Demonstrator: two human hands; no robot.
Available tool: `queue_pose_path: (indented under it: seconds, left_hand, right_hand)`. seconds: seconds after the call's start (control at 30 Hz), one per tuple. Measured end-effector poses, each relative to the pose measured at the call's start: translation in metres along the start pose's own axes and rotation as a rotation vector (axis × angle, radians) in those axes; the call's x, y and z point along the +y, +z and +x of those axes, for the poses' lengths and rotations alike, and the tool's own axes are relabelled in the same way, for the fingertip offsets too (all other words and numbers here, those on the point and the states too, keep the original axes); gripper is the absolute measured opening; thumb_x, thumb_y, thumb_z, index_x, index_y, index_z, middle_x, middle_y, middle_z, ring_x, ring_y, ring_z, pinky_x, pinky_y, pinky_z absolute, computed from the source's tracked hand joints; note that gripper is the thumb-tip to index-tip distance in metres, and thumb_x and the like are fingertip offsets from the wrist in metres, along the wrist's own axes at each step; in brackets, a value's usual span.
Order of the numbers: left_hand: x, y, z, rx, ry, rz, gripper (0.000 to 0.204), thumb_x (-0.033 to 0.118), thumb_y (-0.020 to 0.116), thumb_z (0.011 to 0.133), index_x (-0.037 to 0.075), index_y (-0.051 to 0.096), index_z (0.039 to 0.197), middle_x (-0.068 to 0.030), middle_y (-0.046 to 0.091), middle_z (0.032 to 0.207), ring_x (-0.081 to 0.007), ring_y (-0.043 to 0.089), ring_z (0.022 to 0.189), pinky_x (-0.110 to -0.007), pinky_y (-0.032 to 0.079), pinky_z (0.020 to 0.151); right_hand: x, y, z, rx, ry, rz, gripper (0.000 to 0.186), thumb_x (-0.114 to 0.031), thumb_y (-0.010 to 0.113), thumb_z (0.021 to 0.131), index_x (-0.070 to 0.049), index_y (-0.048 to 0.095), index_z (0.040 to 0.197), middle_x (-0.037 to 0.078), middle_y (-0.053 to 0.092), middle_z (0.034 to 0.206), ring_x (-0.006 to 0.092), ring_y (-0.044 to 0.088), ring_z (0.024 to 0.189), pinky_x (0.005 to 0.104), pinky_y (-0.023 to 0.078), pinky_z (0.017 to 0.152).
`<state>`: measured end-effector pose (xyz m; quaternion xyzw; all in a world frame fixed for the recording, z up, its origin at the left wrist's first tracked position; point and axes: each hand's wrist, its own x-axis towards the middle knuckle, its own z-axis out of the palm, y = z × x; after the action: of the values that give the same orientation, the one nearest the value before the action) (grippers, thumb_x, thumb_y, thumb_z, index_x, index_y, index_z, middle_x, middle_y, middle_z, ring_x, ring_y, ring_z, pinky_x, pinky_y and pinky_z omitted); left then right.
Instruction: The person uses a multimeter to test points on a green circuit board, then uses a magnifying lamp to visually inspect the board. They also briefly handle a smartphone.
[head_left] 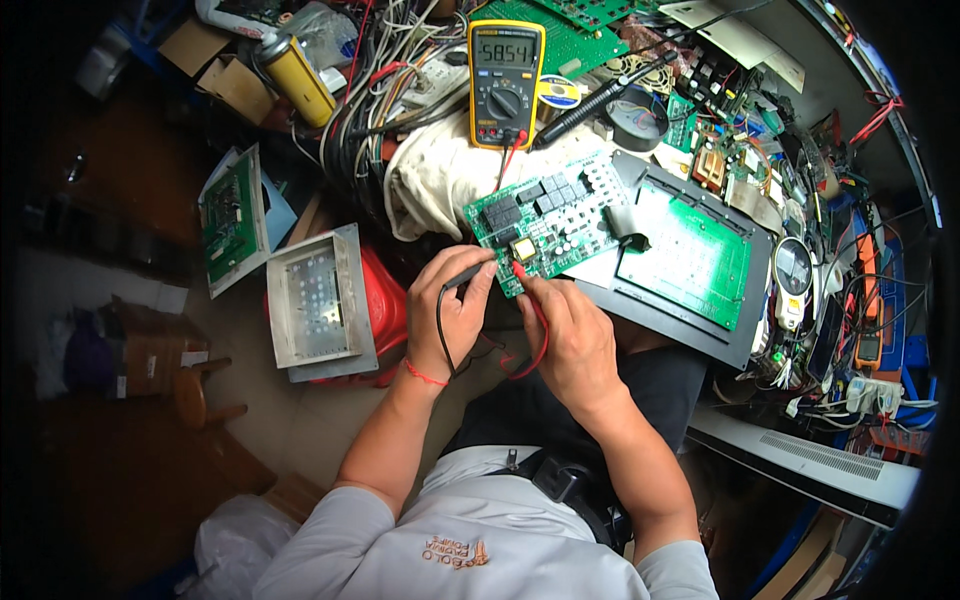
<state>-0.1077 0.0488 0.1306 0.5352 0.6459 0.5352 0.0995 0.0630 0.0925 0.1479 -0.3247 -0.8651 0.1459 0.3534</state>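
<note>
A green circuit board [555, 215] with black relays lies tilted in front of me. My left hand [450, 310] pinches a black test probe [463, 277] whose tip touches the board's near-left edge. A red test probe [520, 272] is held in my right hand [570, 335], its tip on the same near edge. Both leads loop down between my hands. Behind the board a yellow multimeter [505, 80] stands with its display lit, its red lead running down toward the board.
A larger green board in a black frame [690, 260] lies to the right. A white cloth [440, 175], cable tangle [370, 100], yellow spray can [297, 78], metal housing [318, 300], red stool [385, 305] and more boards crowd the bench.
</note>
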Motion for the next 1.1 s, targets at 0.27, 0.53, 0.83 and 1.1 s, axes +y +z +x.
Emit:
queue_pose_path:
  seconds: [0.27,0.53,0.83,1.1]
  left_hand:
    - [-0.0007,0.0000,-0.0009,-0.009,-0.013,-0.004,0.013,0.009,0.074,0.096,0.000,0.074,0.105,-0.0155,0.075,0.104,-0.0348,0.073,0.094,-0.040,0.058,0.084]
    - [-0.0019,0.0007,-0.0011,-0.007,-0.008,-0.006,0.013,0.009,0.074,0.097,0.000,0.073,0.106,-0.0155,0.075,0.104,-0.0352,0.073,0.094,-0.041,0.058,0.083]
    - [-0.0008,0.0009,-0.0012,-0.003,-0.006,-0.010,0.013,0.008,0.074,0.096,0.000,0.073,0.106,-0.0153,0.075,0.104,-0.0350,0.073,0.094,-0.041,0.058,0.083]
    - [-0.0018,0.0009,-0.0009,-0.009,-0.003,-0.009,0.012,0.008,0.074,0.096,0.000,0.073,0.106,-0.0156,0.075,0.104,-0.0350,0.073,0.093,-0.041,0.058,0.083]
  right_hand:
    - [0.0013,0.0014,0.0000,0.016,-0.019,-0.002,0.025,-0.007,0.076,0.093,0.000,0.068,0.116,0.012,0.066,0.095,0.0296,0.068,0.078,0.0392,0.056,0.069]
    - [0.0020,0.0011,0.0002,0.017,-0.025,-0.005,0.026,-0.008,0.076,0.094,-0.001,0.067,0.117,0.013,0.067,0.097,0.0295,0.069,0.080,0.0388,0.057,0.070]
    - [0.0018,-0.0004,0.0002,0.012,-0.015,-0.003,0.025,-0.009,0.076,0.094,-0.001,0.068,0.117,0.012,0.066,0.095,0.0291,0.068,0.080,0.0389,0.057,0.070]
    - [0.0027,-0.0007,0.0005,0.007,-0.017,-0.003,0.024,-0.009,0.076,0.094,-0.001,0.068,0.116,0.012,0.066,0.095,0.0293,0.068,0.081,0.0389,0.056,0.070]
